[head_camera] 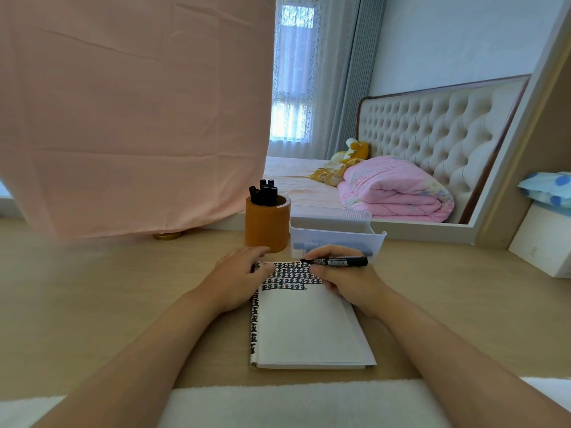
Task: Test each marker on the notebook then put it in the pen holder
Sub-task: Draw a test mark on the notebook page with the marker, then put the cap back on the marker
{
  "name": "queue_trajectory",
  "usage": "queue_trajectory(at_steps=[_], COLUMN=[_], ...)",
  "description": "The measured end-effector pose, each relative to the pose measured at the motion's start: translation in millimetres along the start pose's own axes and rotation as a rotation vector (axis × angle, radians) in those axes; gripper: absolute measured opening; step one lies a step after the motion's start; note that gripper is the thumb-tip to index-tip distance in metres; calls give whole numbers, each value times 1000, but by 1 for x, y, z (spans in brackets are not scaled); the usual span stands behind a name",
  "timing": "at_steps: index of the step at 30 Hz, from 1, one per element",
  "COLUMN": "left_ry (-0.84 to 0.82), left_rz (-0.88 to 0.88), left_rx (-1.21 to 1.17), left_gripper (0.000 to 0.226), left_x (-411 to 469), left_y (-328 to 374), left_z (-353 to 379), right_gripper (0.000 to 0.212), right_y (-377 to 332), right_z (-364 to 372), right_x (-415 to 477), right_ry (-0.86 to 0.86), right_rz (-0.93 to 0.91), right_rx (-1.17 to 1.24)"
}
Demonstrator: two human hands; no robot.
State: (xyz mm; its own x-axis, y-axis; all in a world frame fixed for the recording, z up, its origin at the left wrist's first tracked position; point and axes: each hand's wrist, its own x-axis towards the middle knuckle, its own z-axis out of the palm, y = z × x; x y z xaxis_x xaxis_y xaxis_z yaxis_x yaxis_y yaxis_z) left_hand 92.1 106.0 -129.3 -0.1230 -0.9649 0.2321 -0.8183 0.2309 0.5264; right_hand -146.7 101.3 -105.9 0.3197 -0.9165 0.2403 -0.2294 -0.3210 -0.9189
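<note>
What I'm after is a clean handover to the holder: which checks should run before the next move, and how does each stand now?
1. Marker gripped: ok; the right hand holds the marker.
2. Tip on paper: cannot tell; it lies at the far edge of the notebook.
3. Notebook steadied: ok; the left hand rests on its far left corner.
4. Space for a test stroke: ok; the near part of the page is unmarked.
5. Room in the pen holder: ok; the stored markers lean left, leaving a gap.
6. Cap within reach: cannot tell; none shows.
</note>
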Motion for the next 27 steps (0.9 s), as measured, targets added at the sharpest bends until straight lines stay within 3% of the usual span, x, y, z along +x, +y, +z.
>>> queue_trajectory(at_steps=[3, 10, 15, 19, 22, 27], left_ry=[96, 49, 86, 250, 360, 289], left_rz=[-51, -134, -127, -117, 17, 133], left_rx=[-34, 341, 331, 247, 177, 79], left_gripper=[42, 37, 26, 21, 24, 24], left_x=[2, 3, 3, 1, -1, -3], left_y=[-8, -25, -28, -23, -7, 7], left_z=[-10, -25, -24, -28, -28, -19], right_gripper=[26, 42, 36, 12, 23, 24], right_y=[-4, -12, -16, -14, -10, -4], right_z=[-1, -3, -5, -4, -1, 0], right_x=[0, 5, 4, 6, 11, 9], right_ry=[-34, -178, -220, -151, -24, 73], right_rz=[-33, 47, 95, 39, 18, -125], right_rx=[23, 170, 243, -10, -216, -540])
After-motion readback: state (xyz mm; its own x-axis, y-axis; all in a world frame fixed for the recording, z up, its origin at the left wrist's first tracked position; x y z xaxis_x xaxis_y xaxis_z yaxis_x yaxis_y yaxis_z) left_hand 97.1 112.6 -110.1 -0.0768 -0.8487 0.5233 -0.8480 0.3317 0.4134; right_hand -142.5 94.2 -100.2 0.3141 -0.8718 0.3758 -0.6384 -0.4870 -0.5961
